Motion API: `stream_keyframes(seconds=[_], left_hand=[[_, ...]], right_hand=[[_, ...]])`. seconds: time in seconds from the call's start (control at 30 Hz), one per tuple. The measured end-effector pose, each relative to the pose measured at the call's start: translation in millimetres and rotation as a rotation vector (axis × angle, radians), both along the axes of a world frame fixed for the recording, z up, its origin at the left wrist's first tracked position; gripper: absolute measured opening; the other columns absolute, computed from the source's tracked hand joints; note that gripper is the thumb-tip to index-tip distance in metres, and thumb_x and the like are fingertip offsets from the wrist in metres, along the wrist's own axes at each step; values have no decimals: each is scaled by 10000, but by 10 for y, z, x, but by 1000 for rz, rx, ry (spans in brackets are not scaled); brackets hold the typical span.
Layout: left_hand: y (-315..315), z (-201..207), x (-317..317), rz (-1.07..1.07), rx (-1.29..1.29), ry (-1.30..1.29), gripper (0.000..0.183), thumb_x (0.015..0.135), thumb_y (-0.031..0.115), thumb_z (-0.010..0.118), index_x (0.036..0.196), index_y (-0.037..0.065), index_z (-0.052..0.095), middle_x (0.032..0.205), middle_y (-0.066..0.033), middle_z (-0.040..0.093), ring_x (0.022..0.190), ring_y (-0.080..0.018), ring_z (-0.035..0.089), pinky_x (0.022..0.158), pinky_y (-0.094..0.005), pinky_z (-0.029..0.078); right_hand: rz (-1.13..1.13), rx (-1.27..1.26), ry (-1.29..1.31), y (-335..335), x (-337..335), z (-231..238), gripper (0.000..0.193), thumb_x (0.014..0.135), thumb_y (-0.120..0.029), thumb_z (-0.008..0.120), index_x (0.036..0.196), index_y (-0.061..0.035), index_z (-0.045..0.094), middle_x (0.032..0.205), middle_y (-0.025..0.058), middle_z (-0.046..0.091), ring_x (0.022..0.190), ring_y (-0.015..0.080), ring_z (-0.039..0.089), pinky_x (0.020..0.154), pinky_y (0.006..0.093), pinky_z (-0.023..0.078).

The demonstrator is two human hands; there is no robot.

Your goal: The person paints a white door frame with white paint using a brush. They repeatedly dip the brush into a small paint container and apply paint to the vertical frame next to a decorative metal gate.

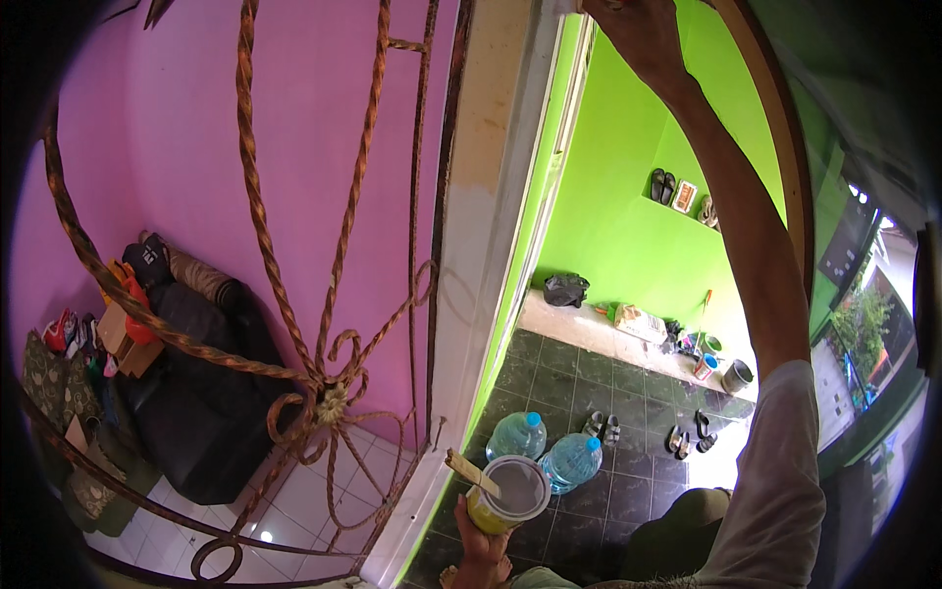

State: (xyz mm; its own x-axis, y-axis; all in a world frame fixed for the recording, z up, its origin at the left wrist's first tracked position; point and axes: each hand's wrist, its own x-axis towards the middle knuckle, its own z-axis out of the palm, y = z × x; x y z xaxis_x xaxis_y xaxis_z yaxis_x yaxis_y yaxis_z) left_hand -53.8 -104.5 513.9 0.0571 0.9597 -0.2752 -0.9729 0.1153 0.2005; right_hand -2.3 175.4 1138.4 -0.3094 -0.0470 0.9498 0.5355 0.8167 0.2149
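Low in the middle, my left hand (479,546) is wrapped round a yellow paint can (483,514) from below. Pale grey-white paint (522,485) shows inside it, and a flat wooden stick (473,472) leans over its rim. My right arm stretches up to the top edge, where my right hand (643,41) is raised against the top of the white door or window frame (500,196). Its fingers look curled in a grip; the picture's edge cuts them off, so what they hold is hidden.
A rusty twisted-iron grille (329,401) fills the left, before a pink room with a black sofa (211,393). Two large water bottles (572,461) stand on dark tiles beyond the can. Sandals (679,440) lie farther off; bags and buckets (736,375) line a ledge by the green wall.
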Motion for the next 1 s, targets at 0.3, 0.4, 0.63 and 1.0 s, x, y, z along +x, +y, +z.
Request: stream_keyframes(seconds=[0.3, 0.4, 0.63, 1.0], left_hand=[[58, -15, 22, -22, 23, 16, 730, 980, 688, 314, 1472, 162, 434, 1425, -137, 543, 1274, -392, 561, 956, -669, 482], [21, 67, 7, -4, -11, 43, 735, 982, 689, 311, 1473, 156, 434, 1427, -138, 544, 1277, -389, 562, 952, -669, 486], [52, 17, 12, -40, 75, -5, 742, 989, 680, 322, 1484, 140, 438, 1436, -103, 548, 1310, -351, 542, 1025, -620, 455], [33, 6, -27, 9, 3, 37, 742, 978, 691, 304, 1477, 158, 434, 1447, -134, 526, 1302, -375, 537, 963, -658, 473]], right_hand=[[284, 74, 63, 232, 1, 303, 99, 929, -55, 708, 858, 5, 673, 704, -2, 616, 645, 70, 538, 586, 251, 463], [-8, 28, 54, 107, 1, 383, 181, 959, -118, 676, 833, 9, 656, 698, 12, 625, 641, 86, 553, 598, 273, 474], [-119, 38, 19, 131, 24, 465, 315, 992, -237, 619, 806, 17, 634, 670, 41, 590, 614, 118, 533, 592, 296, 465], [-113, 246, -46, -45, -75, 452, 220, 975, -227, 649, 1012, -22, 721, 875, 91, 681, 784, 196, 628, 719, 337, 524]])
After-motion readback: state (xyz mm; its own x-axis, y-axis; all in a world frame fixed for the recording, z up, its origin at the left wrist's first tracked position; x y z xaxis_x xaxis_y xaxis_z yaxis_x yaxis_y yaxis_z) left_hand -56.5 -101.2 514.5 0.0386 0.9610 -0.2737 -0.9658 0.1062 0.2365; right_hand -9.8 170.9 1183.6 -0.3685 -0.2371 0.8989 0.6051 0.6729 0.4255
